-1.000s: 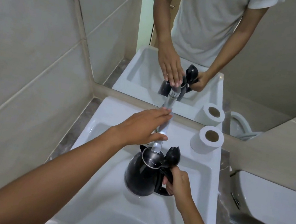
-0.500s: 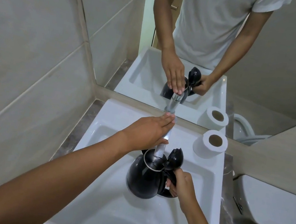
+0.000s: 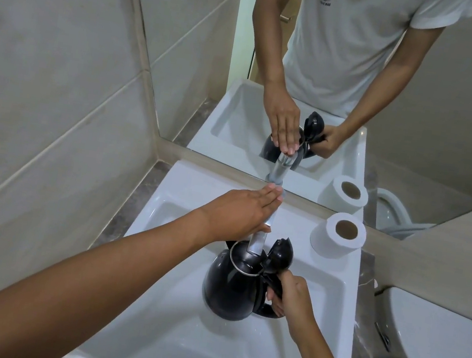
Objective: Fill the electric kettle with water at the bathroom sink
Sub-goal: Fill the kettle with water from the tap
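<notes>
A black electric kettle with its lid flipped up stands in the white sink basin. My right hand grips the kettle's handle at its right side. The chrome faucet spout ends just over the kettle's open mouth. My left hand lies flat on top of the faucet, fingers stretched toward the mirror, hiding the lever. Whether water runs cannot be made out.
A toilet paper roll stands on the sink's back right corner. A mirror rises behind the sink. A tiled wall closes the left side. A white toilet tank sits at the right.
My left hand has flattened and slid a little farther back along the faucet top. The kettle and my right hand stay put under the spout.
</notes>
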